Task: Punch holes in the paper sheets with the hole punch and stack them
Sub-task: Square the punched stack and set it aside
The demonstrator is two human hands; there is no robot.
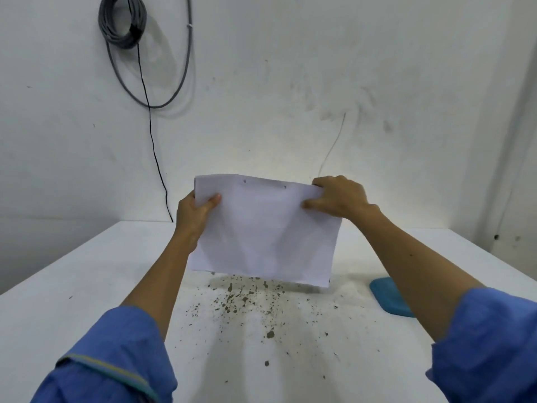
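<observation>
**Holding punched paper above the table**

Gripping the paper sheets (263, 231) by their upper corners, both hands hold them upright in the air above the white table (87, 286). The left hand (193, 212) pinches the upper left corner, thumb on the near face. The right hand (340, 197) curls over the upper right corner, thumb pressed against the near face. Two small punched holes show along the paper's top edge. Below the paper's lower edge, dark specks (247, 301) lie scattered on the table. To the paper's lower right, a blue object (389, 298) rests on the table, partly hidden behind the right forearm. Blue sleeves (491, 344) cover both upper arms. Up and to the left of the paper, a coil of grey cable (123, 20) hangs on the wall.
</observation>
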